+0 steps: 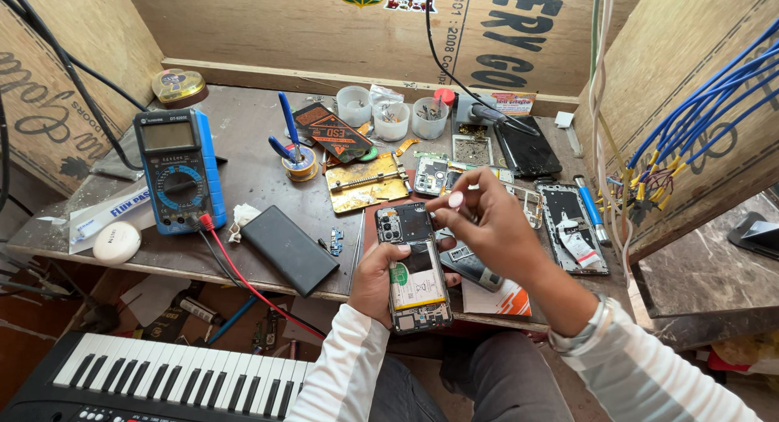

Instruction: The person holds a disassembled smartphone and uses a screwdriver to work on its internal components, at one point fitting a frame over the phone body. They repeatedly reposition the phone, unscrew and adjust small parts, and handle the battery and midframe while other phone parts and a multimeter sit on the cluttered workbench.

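Two hands work over my bench (268,187). My left hand (375,282) clamps an opened phone (414,266) by its edges, above the bench's front edge. My right hand (487,227) pinches its fingers together at the phone's top. Light, stiff, likely fragile inside; hold by the frame.

A worn brown workbench (251,170) fills the middle of the frame, boxed in by plywood panels at the back (268,24), upper left (49,97) and upper right (682,89). Daylight falls evenly. A marble ledge (706,268) shows at right, and a black keyboard (170,377) sits lower left.
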